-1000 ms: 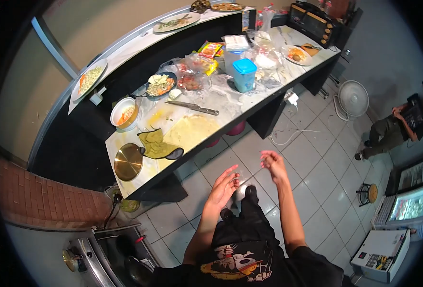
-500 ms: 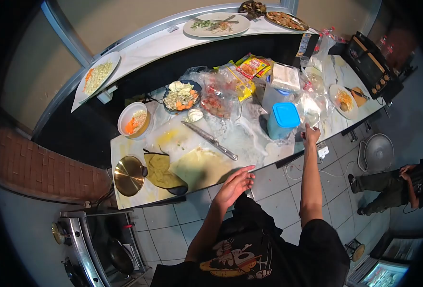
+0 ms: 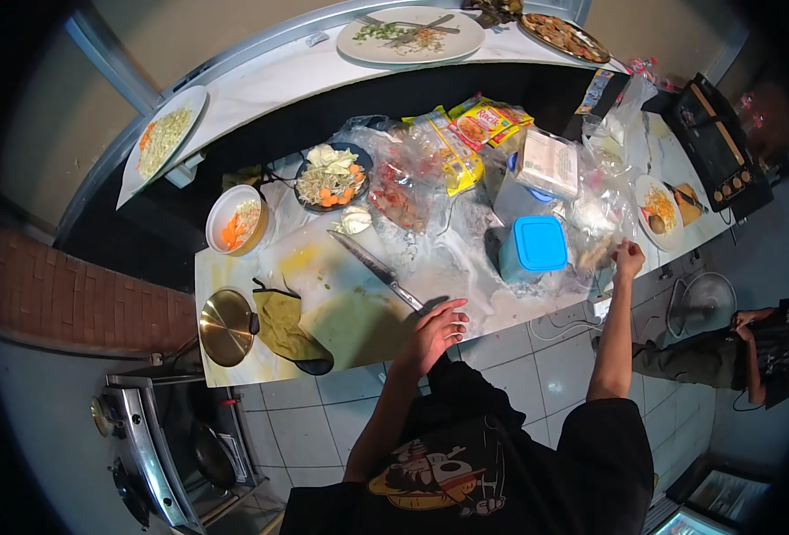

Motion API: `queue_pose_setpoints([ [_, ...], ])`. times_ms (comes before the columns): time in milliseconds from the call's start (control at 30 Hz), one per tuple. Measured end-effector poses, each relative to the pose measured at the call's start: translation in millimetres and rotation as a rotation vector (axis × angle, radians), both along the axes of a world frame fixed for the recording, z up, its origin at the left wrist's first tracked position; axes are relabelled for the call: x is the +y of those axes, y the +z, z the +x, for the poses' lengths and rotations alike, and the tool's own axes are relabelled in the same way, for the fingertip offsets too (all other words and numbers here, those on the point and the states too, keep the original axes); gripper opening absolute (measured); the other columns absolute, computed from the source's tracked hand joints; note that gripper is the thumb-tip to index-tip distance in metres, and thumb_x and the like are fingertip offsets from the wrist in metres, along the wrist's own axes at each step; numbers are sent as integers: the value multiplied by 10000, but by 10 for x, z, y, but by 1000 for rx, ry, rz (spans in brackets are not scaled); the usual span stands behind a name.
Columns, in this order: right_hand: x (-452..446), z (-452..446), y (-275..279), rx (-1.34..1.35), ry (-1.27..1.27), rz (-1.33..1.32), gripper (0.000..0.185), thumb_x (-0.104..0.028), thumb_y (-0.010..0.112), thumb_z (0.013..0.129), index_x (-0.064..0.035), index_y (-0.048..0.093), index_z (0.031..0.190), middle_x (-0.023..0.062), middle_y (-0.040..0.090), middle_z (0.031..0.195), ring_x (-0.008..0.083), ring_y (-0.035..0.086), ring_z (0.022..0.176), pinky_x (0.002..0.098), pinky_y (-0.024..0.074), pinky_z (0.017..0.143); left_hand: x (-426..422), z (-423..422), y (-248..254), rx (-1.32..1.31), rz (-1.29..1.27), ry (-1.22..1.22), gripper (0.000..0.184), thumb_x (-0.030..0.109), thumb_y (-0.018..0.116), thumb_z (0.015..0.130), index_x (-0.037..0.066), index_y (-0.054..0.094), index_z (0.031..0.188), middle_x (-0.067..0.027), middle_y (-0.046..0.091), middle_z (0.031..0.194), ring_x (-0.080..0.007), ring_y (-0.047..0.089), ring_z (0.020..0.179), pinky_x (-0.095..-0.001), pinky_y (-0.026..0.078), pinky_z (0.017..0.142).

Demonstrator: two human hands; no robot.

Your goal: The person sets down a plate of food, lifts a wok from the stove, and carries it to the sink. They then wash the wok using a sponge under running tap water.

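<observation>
My left hand (image 3: 439,336) is over the counter's front edge beside the handle of a knife (image 3: 377,270), fingers apart and nothing held. My right hand (image 3: 627,259) is at the front edge farther right, fingers drawn together at a clear plastic bag (image 3: 596,210) with white contents; whether it grips the bag is too small to tell. A container with a blue lid (image 3: 540,243) stands between my hands. Left of the knife are a cutting board (image 3: 298,259), a green cloth mitt (image 3: 284,328) and a round golden lid (image 3: 226,327).
Behind are a bowl of shredded carrot (image 3: 238,220), a dark plate of vegetables (image 3: 332,177), yellow packets (image 3: 479,125) and a white plate of food (image 3: 659,212). An oven (image 3: 717,143) stands far right. Another person (image 3: 724,357) stands at the right; a stove (image 3: 149,446) is lower left.
The view has moved closer to the counter. My right hand has reached out to the right, to the bag at the edge. My left hand has come over the counter near the knife handle.
</observation>
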State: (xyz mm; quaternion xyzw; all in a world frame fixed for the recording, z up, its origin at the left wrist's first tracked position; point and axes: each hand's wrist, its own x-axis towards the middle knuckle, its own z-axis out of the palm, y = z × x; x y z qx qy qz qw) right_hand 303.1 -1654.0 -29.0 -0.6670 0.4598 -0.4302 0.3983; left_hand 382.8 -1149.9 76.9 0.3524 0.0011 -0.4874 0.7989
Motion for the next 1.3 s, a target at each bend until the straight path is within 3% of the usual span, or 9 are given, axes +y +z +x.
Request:
queue_pose_setpoints([
  [200, 657, -63, 516, 493, -305, -610, 400, -92, 574, 741, 41, 408, 1079, 169, 471, 999, 209, 554, 656, 304, 462, 587, 70, -41, -20, 9, 2, 42, 331, 203, 408, 888, 38, 419, 1175, -47, 506, 909, -124, 469, 811, -259, 384, 735],
  [467, 1836, 141, 1193, -226, 516, 291, 324, -183, 507, 847, -26, 460, 1127, 112, 499, 1001, 199, 504, 919, 308, 400, 778, 252, -125, 24, -12, 14, 109, 329, 211, 407, 889, 49, 423, 1175, -44, 506, 916, -121, 468, 821, -262, 384, 747],
  [600, 2260, 151, 1226, -417, 639, 321, 417, -182, 544, 825, -33, 421, 1195, 121, 478, 1071, 216, 465, 1005, 317, 382, 824, 376, -177, 2, -27, 3, 142, 325, 206, 407, 890, 52, 424, 1176, -45, 506, 924, -121, 469, 825, -263, 386, 751],
  [667, 2462, 191, 1408, 3, 590, -316, 479, -151, 572, 791, 4, 383, 1203, 149, 434, 1140, 213, 421, 1063, 320, 356, 870, 439, -222, -2, -29, 3, 158, 326, 207, 408, 890, 53, 423, 1177, -47, 506, 928, -121, 470, 826, -264, 388, 754],
  [733, 2670, 337, 1703, 88, 474, -608, 426, -116, 612, 749, 4, 460, 1128, 150, 500, 1050, 200, 492, 967, 303, 393, 816, 510, -237, 1, -36, 4, 168, 326, 208, 410, 890, 55, 423, 1178, -48, 505, 932, -121, 471, 828, -265, 390, 757],
  [933, 3328, 1401, 1831, 79, 860, -157, 341, -198, 670, 703, 29, 557, 932, 144, 588, 871, 220, 580, 753, 283, 452, 681, 629, -270, 6, -75, -42, 196, 335, 219, 413, 891, 60, 426, 1185, -37, 516, 933, -108, 475, 817, -241, 390, 754],
  [1033, 3286, 2326, 1007, 109, 708, -408, 435, -274, 680, 690, 34, 552, 969, 156, 590, 904, 260, 591, 736, 316, 458, 681, 711, -322, 26, -73, -43, 213, 330, 202, 408, 892, 57, 421, 1189, -35, 519, 932, -106, 487, 819, -242, 394, 760],
  [1200, 3294, 2849, 618, 85, 672, 5, 267, -207, 622, 739, 25, 561, 856, 138, 601, 750, 173, 564, 509, 316, 457, 484, 943, -435, 55, -79, -89, 291, 325, 185, 404, 893, 51, 418, 1189, -42, 528, 946, -102, 502, 828, -243, 399, 763],
  [1300, 3386, 2566, 871, 23, 705, -325, 129, -116, 563, 740, 2, 574, 791, 110, 597, 672, 189, 567, 474, 326, 464, 506, 1102, -480, 17, -74, -110, 344, 329, 185, 406, 893, 48, 417, 1192, -44, 532, 946, -105, 504, 826, -247, 400, 763],
])
